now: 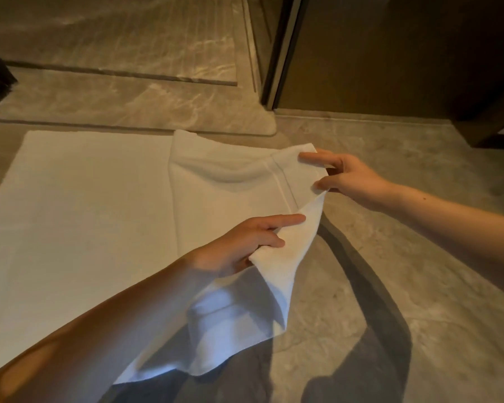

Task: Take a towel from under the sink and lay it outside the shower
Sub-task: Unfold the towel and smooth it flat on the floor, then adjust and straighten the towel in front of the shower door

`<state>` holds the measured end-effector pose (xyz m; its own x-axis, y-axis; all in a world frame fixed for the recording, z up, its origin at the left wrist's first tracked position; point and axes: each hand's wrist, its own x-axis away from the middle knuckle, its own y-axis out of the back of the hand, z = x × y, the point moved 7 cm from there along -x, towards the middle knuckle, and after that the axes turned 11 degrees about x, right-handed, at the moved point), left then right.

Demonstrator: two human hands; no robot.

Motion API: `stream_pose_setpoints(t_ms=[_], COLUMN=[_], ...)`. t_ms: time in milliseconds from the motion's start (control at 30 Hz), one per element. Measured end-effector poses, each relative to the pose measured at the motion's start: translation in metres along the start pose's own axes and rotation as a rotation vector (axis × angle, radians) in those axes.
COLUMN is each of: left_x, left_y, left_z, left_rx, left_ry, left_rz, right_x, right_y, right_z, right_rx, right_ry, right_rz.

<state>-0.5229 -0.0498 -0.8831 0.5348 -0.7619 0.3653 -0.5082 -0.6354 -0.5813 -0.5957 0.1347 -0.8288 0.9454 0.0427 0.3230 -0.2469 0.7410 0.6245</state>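
While the right third of the towel [93,205] is lifted off the floor [390,257], the likely failure is a crooked or bunched lay: if one hand lets go early, that end folds back on itself, or a pull drags the flat part away from the raised stone sill [128,97] that looks like the shower threshold. Left two thirds lie flat on the tile, just beside that sill. Right hand [341,175] pinches the far corner, index on top, thumb at the edge below. Left hand [245,245] grips the near edge, cloth bunched under curled fingers [285,219], index extended; loose corner hangs below the forearm
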Motion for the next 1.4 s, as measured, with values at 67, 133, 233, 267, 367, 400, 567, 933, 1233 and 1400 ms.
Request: stream_pose_setpoints(t_ms=[67, 133, 233, 267, 367, 400, 567, 933, 1233, 1400], left_x=[-0.013, -0.026, -0.043, -0.048, -0.046, -0.043, 0.013, 0.179, 0.348, 0.453], left_y=[-0.006, -0.013, -0.02, -0.021, -0.006, 0.003, 0.014, -0.046, -0.238, -0.379], left_z=[0.011, 0.023, 0.04, 0.044, 0.041, 0.035, -0.012, -0.067, -0.245, -0.372], left_rx=[0.019, 0.039, 0.009, -0.035, -0.222, -0.321, -1.102, -1.705, -1.611, -1.584], left_ry=[0.061, 0.108, 0.151, 0.157, 0.079, -0.006, -0.357, -0.239, -0.081, -0.031], left_rz=[-0.007, -0.026, -0.093, -0.116, -0.253, -0.296, -0.478, -0.548, -0.492, -0.568], right_x=[0.004, 0.01, 0.018, 0.018, 0.018, 0.02, 0.041, 0.149, 0.323, 0.431], right_y=[0.008, 0.012, 0.012, 0.01, 0.001, -0.003, -0.057, -0.095, 0.079, 0.199], right_z=[-0.022, -0.041, -0.069, -0.076, -0.08, -0.074, -0.02, 0.11, 0.32, 0.466], right_rx=[0.022, 0.042, 0.165, 0.233, 0.557, 0.635, 0.537, 0.588, 0.672, 0.567], right_ry=[-0.061, -0.106, -0.193, -0.227, -0.228, -0.183, 0.114, 0.193, 0.059, 0.064], right_rz=[-0.044, -0.093, -0.165, -0.173, -0.199, -0.25, -0.32, -0.286, -0.211, -0.24])
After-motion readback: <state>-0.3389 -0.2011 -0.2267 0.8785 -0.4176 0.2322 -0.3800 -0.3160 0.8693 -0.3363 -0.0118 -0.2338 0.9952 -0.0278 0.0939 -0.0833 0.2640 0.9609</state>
